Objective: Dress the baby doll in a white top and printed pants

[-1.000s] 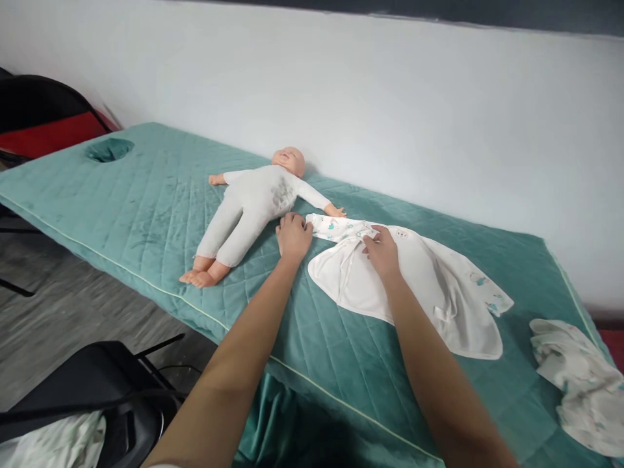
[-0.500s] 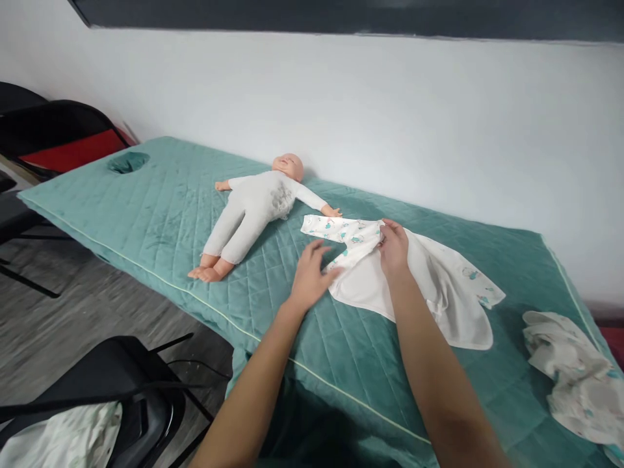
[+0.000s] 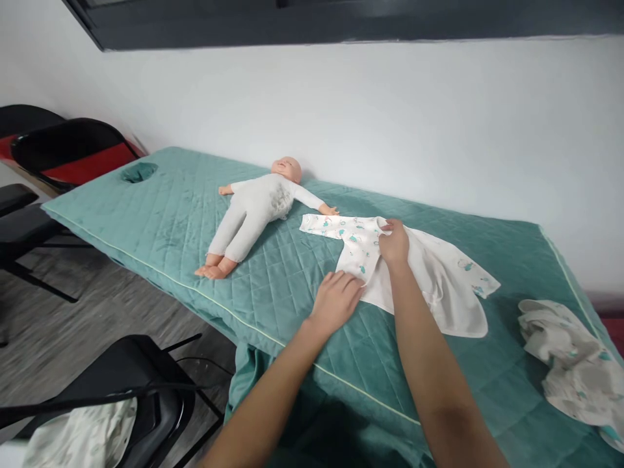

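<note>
A white baby shirt [image 3: 358, 250] with a green print lies spread on the green quilted bed cover, one sleeve stretched out to the left. My right hand [image 3: 394, 244] pinches its upper edge near the neckline. Lower down, my left hand [image 3: 338, 299] has its fingers closed on the hem of the printed front panel; the thumb is hidden. Part of the plain white inside shows to the right, partly behind my right forearm. A baby doll [image 3: 258, 205] in a white body suit lies on its back left of the shirt, one hand close to the sleeve.
A crumpled printed cloth [image 3: 575, 370] rests at the bed's right end. The green bed [image 3: 180, 221] stands along the white wall and has a hole [image 3: 139, 171] at its far left. Black chairs [image 3: 73, 153] are at left; another chair [image 3: 131, 370] at lower left holds a printed cloth [image 3: 82, 435].
My left hand has moved right and down, from hovering at the shirt's side to its hem. The printed front panel now lies flatter. My right hand keeps its hold; the view shifted slightly.
</note>
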### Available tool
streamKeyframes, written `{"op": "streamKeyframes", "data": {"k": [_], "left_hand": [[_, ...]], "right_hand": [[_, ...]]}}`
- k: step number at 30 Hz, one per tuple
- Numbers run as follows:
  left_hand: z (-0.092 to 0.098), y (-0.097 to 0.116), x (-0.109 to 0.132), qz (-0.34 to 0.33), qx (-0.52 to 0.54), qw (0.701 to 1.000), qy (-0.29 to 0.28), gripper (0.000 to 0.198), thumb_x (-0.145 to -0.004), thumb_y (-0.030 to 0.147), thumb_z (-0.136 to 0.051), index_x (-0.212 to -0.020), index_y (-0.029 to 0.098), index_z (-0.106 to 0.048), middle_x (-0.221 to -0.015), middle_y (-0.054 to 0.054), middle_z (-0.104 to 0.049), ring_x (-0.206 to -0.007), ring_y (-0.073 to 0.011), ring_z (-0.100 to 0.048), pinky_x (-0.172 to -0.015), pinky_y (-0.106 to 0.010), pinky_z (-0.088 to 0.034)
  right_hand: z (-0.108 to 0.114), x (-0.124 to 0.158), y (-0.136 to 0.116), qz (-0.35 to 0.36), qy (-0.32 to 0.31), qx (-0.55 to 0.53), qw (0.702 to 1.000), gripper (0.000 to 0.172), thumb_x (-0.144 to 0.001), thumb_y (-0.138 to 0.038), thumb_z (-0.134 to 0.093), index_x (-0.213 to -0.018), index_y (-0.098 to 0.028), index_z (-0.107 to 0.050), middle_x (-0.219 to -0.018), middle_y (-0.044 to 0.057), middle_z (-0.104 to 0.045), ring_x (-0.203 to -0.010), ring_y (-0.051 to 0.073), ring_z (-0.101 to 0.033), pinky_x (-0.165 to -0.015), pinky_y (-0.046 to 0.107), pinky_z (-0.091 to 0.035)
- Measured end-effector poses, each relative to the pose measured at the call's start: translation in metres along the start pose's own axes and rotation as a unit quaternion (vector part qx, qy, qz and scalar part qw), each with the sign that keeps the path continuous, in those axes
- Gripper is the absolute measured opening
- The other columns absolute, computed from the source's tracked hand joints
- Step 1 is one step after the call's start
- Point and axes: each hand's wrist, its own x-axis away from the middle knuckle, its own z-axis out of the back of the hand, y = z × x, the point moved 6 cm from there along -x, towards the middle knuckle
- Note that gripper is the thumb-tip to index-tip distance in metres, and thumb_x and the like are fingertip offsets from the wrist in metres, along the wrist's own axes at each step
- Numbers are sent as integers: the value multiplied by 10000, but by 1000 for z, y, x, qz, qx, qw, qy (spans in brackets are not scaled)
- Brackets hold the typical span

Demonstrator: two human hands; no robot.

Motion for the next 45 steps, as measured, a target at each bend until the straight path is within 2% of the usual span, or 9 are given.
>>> {"op": "streamKeyframes", "data": {"k": [8,12,16,19,25,30,35,40,45], "left_hand": [[-10,1,-6,65,139,988,11,242,-1018,335,-482,-1016,217,-693,-961,-63,-746,-891,-201,-676,-804,-360,-513],[-6,-38,8,273,294,906,138,225,-999,383,-513,-984,221,-670,-897,-34,-717,-797,-159,-659,-734,-289,-530],[7,-62,30,402,290,806,323,240,-1014,406,-457,-1115,212,-555,-1081,-79,-648,-992,-171,-647,-869,-304,-548],[18,-59,34,396,202,819,361,239,-1005,359,-469,-1210,234,-468,-1289,-120,-537,-1223,-193,-563,-1014,-343,-513],[22,-50,25,316,131,882,323,168,-981,271,-492,-1142,223,-503,-1298,-129,-516,-1273,-225,-524,-1115,-429,-439],[8,-110,1,331,164,900,230,178,-944,239,-524,-1111,215,-582,-1198,-93,-619,-1165,-218,-588,-1032,-398,-489],[4,-181,-28,369,74,919,116,321,-938,301,-551,-1222,174,-632,-1243,-140,-653,-1196,-271,-582,-1052,-447,-468],[-8,-192,-56,275,-41,960,-31,415,-985,459,-461,-1350,346,-623,-1575,-74,-461,-1483,-352,-340,-1104,-618,-364],[-13,-201,-64,333,-116,933,-74,478,-1019,439,-322,-1407,333,-581,-1640,-60,-364,-1520,-347,-272,-1112,-611,-345]], "right_hand": [[10,-11,9,-34,-21,28,999,381,-675,-163,-607,-1056,-189,-612,-846,59,-678,-968,288,-626,-986,460,-447],[8,-11,7,-60,-68,-31,995,227,-667,-297,-722,-832,-202,-598,-753,38,-655,-825,256,-648,-856,436,-527],[-8,-2,-12,-44,-129,-177,975,271,-874,-472,-539,-982,-227,-577,-939,59,-732,-867,195,-707,-798,357,-573],[-24,6,-21,-12,-174,-257,951,286,-846,-482,-585,-971,-225,-585,-1053,72,-740,-979,182,-713,-881,354,-568],[-38,10,-16,60,-150,-165,973,224,-799,-398,-615,-907,-203,-641,-1004,59,-721,-985,204,-660,-955,416,-524],[-39,18,-24,146,-133,-66,978,166,-834,-283,-549,-917,-198,-665,-997,68,-684,-927,214,-624,-948,423,-503],[-46,33,-35,225,-152,15,962,186,-854,-218,-567,-985,-202,-699,-1165,118,-669,-1203,283,-535,-1099,473,-406],[-58,42,-37,247,-189,95,946,364,-937,-253,-527,-1262,-138,-646,-1466,167,-549,-1431,320,-401,-1195,526,-274],[-65,48,-38,244,-235,245,908,514,-1031,-368,-399,-1481,-131,-474,-1633,130,-344,-1538,286,-249,-1227,541,-198]]}}
